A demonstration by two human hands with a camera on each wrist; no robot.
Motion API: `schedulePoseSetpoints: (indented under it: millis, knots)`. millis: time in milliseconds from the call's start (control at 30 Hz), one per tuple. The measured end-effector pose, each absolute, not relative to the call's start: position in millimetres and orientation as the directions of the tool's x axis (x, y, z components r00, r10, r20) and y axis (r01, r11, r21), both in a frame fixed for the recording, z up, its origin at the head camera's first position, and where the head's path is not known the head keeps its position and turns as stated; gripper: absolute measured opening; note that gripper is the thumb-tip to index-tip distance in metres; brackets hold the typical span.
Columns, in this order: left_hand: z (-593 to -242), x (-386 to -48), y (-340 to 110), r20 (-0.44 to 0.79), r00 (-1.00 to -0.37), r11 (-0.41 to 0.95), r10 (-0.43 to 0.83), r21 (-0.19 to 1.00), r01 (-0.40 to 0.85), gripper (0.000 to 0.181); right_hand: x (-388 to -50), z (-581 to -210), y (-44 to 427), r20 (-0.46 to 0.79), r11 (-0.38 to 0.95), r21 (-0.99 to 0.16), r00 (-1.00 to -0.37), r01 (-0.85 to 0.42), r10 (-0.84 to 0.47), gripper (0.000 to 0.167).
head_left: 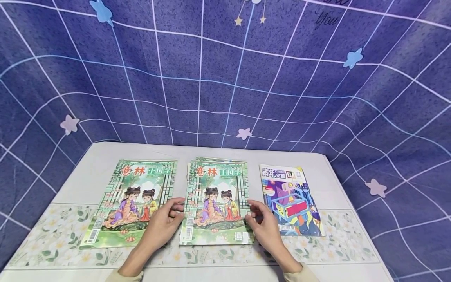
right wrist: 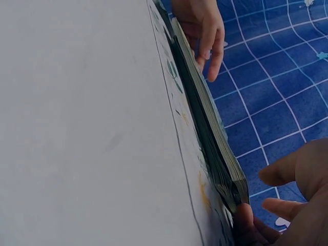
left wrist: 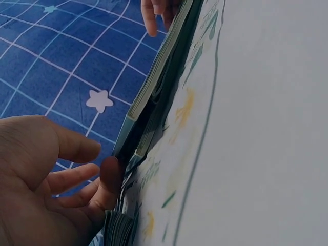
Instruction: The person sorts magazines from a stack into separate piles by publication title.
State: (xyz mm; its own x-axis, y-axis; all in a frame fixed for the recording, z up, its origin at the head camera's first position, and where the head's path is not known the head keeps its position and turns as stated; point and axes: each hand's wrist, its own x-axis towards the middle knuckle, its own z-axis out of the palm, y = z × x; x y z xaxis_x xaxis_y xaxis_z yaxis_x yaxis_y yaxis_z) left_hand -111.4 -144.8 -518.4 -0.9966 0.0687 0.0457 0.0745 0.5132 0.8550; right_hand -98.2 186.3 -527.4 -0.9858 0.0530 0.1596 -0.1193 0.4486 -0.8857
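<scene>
A green magazine (head_left: 218, 207) lies in the middle of the table, on top of other magazines whose edges show at the far side. At its left edge is my left hand (head_left: 165, 225), and at its right edge my right hand (head_left: 266, 227). In the left wrist view, a finger of the left hand (left wrist: 56, 177) meets the side of the magazine pile (left wrist: 148, 97), the thumb standing apart from it. In the right wrist view, a fingertip of the right hand (right wrist: 297, 200) touches the pile's lower corner (right wrist: 228, 169); its thumb is also clear of the pages.
Left of the middle pile lies another green magazine (head_left: 130, 207) with the same cover, edges of others showing behind it. A purple magazine (head_left: 292, 203) lies on the right. The white table (head_left: 225, 270) has a flowered band and backs onto a blue gridded cloth (head_left: 225, 90).
</scene>
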Motion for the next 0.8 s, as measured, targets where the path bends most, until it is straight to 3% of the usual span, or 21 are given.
schedulePoseSetpoints:
  millis: [367, 800]
  knots:
    - [-519.1, -110.7, -144.2, -0.016, -0.997, 0.449, 0.074, 0.893, 0.019, 0.042, -95.0, -526.1, 185.6, 0.158, 0.443, -0.888, -0.987, -0.125, 0.038, 0.044]
    - [-519.6, -106.4, -142.3, -0.065, -0.987, 0.351, 0.144, 0.936, -0.011, 0.059, -94.5, -524.7, 185.5, 0.153, 0.419, -0.901, -0.987, -0.117, 0.053, 0.043]
